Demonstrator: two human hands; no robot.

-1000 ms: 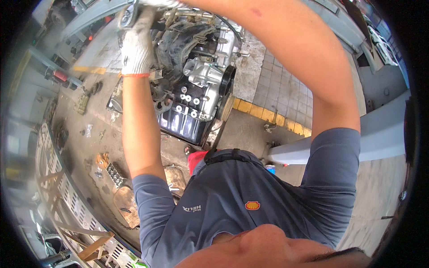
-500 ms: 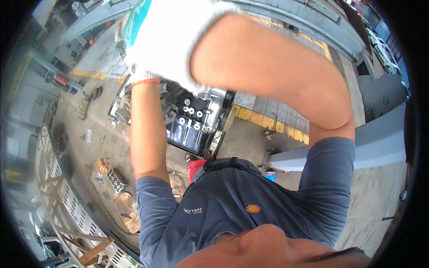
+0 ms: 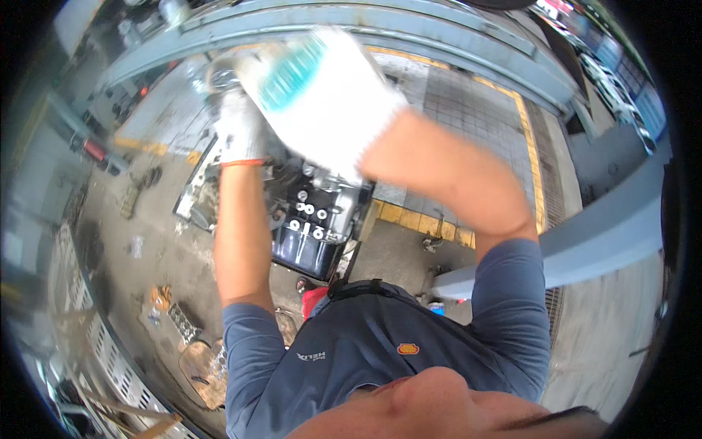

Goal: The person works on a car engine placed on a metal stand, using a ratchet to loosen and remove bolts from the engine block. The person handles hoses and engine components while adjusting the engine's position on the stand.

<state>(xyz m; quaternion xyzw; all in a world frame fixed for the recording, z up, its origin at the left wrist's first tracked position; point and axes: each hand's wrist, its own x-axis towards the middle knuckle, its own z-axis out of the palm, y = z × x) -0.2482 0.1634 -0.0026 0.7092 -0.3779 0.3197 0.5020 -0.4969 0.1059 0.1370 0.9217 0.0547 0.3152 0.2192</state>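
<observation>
Both my hands are raised close together at the upper middle, in white knit gloves. My left hand [image 3: 240,128], its glove edged with an orange cuff, is closed around something blurred. A round, shiny, ring-like thing [image 3: 221,77] shows at its fingertips; I cannot make out its kind. My right hand [image 3: 325,102] reaches across from the right, a teal patch on its glove. Motion smears it, and its fingers are hidden near the ring-like thing. Beneath the hands lies a partly covered engine [image 3: 303,212], with a black box-shaped side and several pale round fittings.
Yellow-edged grey floor tiles [image 3: 457,110] lie beyond the engine, below a long blue-grey beam [image 3: 307,33]. A blue-grey post [image 3: 592,238] stands at right. On the left floor are a metal engine part [image 3: 183,322], a brown board [image 3: 201,373] and a perforated metal rail [image 3: 110,344].
My right hand has moved lower and to the right, uncovering more of my left hand and the ring-like thing. The whole view has shifted slightly.
</observation>
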